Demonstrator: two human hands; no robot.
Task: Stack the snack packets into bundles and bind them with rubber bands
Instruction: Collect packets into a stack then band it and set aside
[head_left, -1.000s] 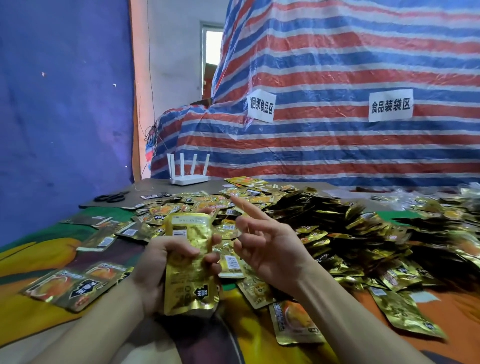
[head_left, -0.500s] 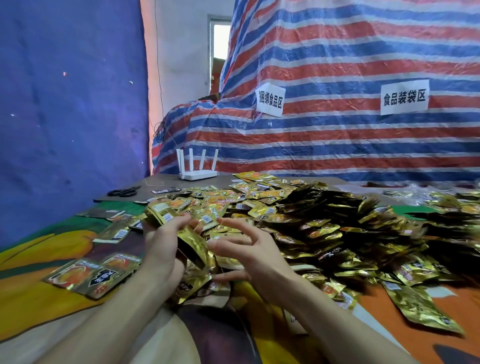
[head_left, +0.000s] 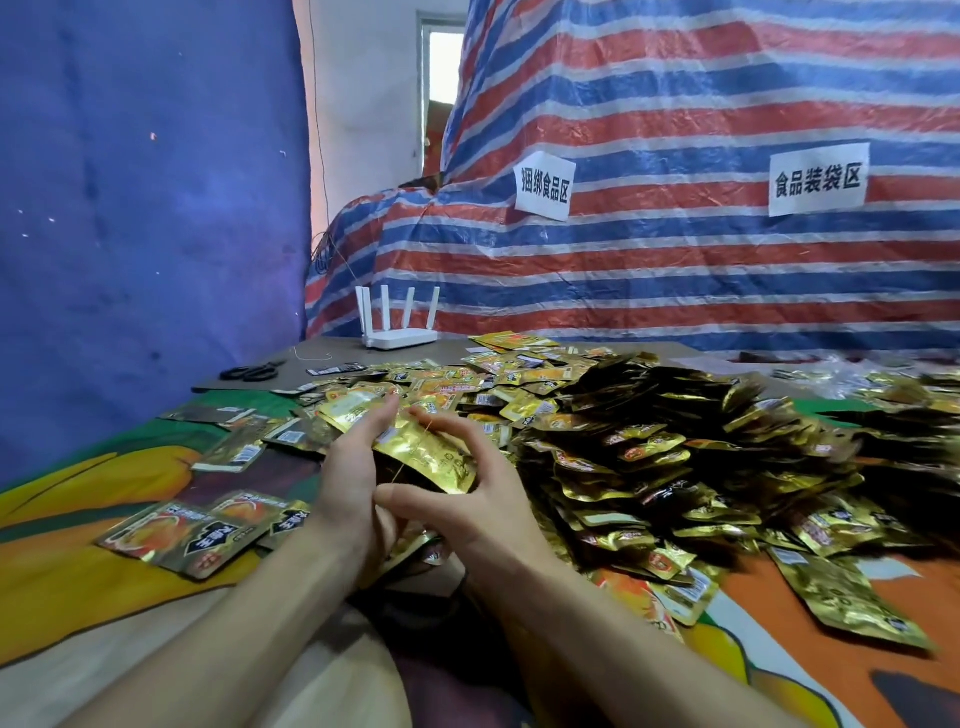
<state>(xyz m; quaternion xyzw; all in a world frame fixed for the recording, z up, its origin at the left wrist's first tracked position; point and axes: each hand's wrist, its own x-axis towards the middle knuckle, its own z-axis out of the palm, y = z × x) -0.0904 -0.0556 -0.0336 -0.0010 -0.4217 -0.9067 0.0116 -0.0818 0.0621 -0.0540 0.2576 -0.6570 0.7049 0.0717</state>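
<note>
My left hand grips a stack of gold snack packets, tilted flat with its long side pointing away from me. My right hand is beside it on the right, thumb and fingers spread. A thin yellowish rubber band runs between those fingers across the stack. A big heap of loose gold packets lies to the right on the table. More packets lie face up behind the hands.
A few packets lie on the colourful cloth at the left. Black scissors and a white router sit at the far edge. A striped tarp rises behind the table, a blue sheet at the left.
The stack went from upright in my left hand to lying flat and farther forward. My right hand closed in on it and now stretches a rubber band over it.
</note>
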